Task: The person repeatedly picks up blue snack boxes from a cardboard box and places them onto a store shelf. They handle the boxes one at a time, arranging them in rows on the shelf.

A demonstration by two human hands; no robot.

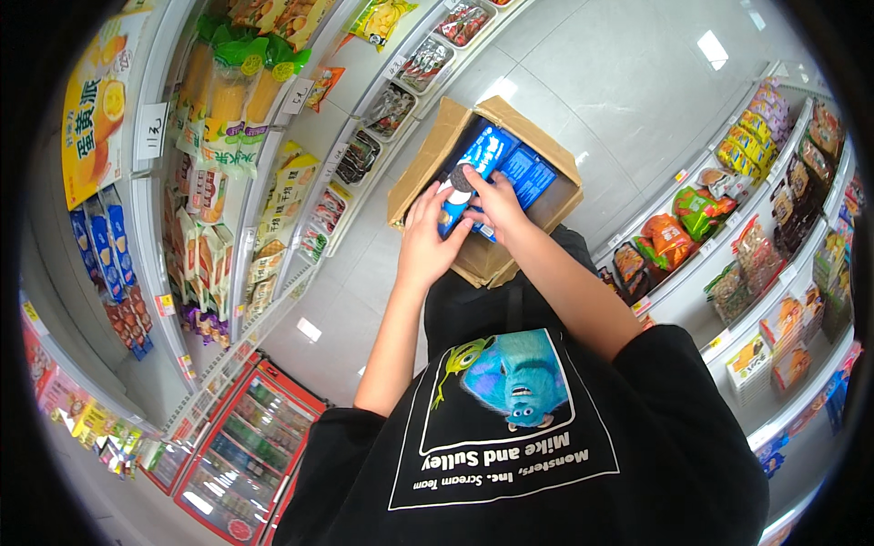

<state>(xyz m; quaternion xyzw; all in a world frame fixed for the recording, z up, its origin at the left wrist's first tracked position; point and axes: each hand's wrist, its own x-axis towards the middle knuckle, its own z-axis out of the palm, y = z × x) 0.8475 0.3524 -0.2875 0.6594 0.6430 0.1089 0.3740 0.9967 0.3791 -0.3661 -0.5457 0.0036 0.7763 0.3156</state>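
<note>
An open cardboard box [560,130] with raised flaps lies before me, and blue cookie packets [526,179] are inside it. Over the box, a blue cookie packet with a picture of dark sandwich cookies [488,151] is tilted between my two hands. My left hand [431,228] has its fingers along the packet's left side and its thumb near the lower end. My right hand [497,203] grips the packet from the right, thumb on its printed front. The undersides of the packets and some fingertips are hidden.
Shelves [273,157] of bagged snacks run along the left, with trays of small packets [390,110] on a lower shelf. More snack shelves [689,266] curve along the right. A red-framed glass-door cooler [239,450] stands at the lower left. Grey floor tiles [587,75] show beyond the box.
</note>
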